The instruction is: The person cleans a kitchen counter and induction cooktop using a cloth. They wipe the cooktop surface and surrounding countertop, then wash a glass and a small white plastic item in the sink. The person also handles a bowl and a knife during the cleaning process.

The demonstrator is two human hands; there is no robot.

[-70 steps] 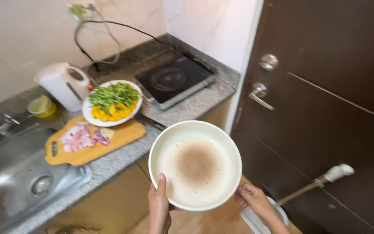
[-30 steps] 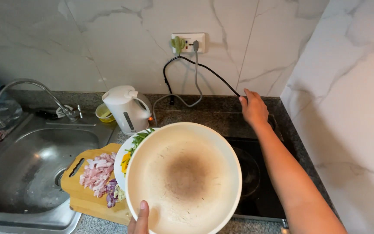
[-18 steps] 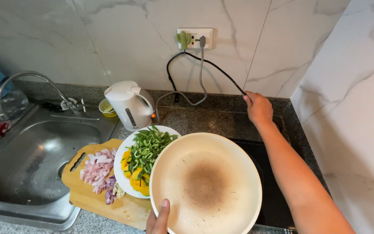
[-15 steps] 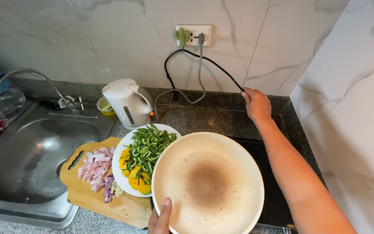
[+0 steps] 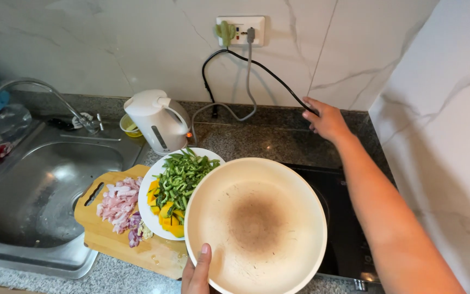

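Cream pan [image 5: 257, 226], empty, brown-stained centre; left hand [image 5: 196, 272] fingers gripping its rim at 7 o'clock.
Right hand [image 5: 326, 120] fingers closed on black cable [image 5: 257, 65]; white plate [image 5: 153, 188] at 9 o'clock holds green beans, pumpkin.

Evenly and brightly lit from above, without harsh shadows. Soft glare across the marble wall [image 5: 137, 49] and a dull sheen in the steel sink [image 5: 44, 207]. Sharp focus throughout, mild wide-angle bending toward the edges. Faint shadow under the pan [image 5: 257, 228].

White kettle [image 5: 156, 120] beside steel sink [image 5: 39, 190] — wooden board [image 5: 121, 239].
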